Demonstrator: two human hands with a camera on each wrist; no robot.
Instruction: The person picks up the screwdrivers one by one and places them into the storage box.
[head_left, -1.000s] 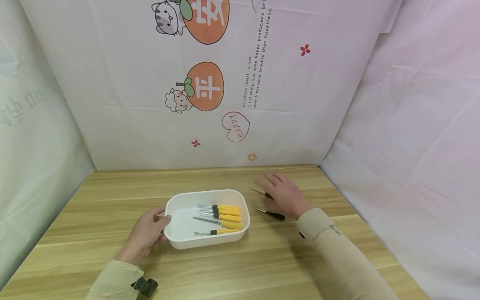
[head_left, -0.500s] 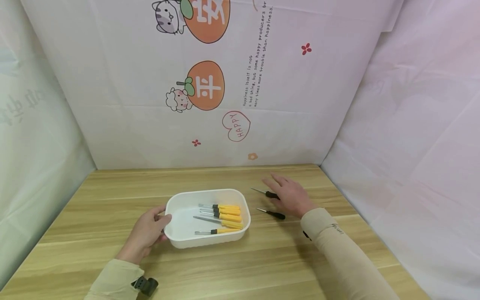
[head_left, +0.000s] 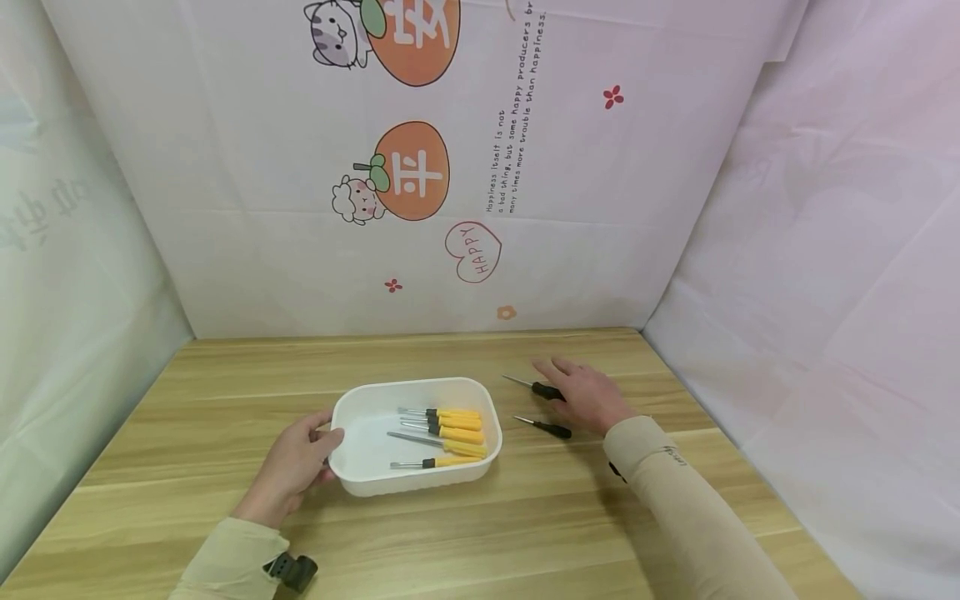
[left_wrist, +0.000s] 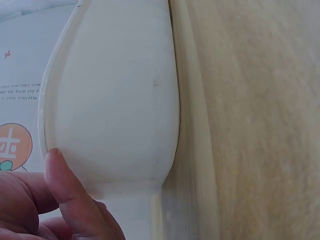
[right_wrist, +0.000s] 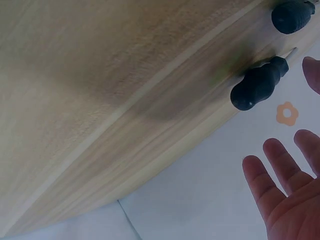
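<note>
A white plastic bin (head_left: 416,486) sits on the table with several yellow-handled screwdrivers (head_left: 461,435) lying in it. My left hand (head_left: 296,462) grips its left end, thumb over the rim and fingers outside. In the left wrist view, the thumb of the left hand (left_wrist: 75,205) lies against the bin wall (left_wrist: 115,95). Right of the bin are two black-handled screwdrivers, a farther one (head_left: 546,389) and a nearer one (head_left: 553,430). Close over the farther one is my right hand (head_left: 591,397), fingers extended and apart. The right wrist view shows nothing held in the right hand (right_wrist: 287,200), near a black handle (right_wrist: 257,86).
A wood-grain table (head_left: 420,550) carries everything. White printed cloth (head_left: 262,192) rises behind it, and more cloth hangs as walls at the left (head_left: 82,250) and right (head_left: 840,250). Each wrist wears a dark device, such as the left wrist camera (head_left: 291,572).
My right hand has shifted slightly right and lower, uncovering more of the farther black screwdriver's handle. The left hand and the bin have stayed in place.
</note>
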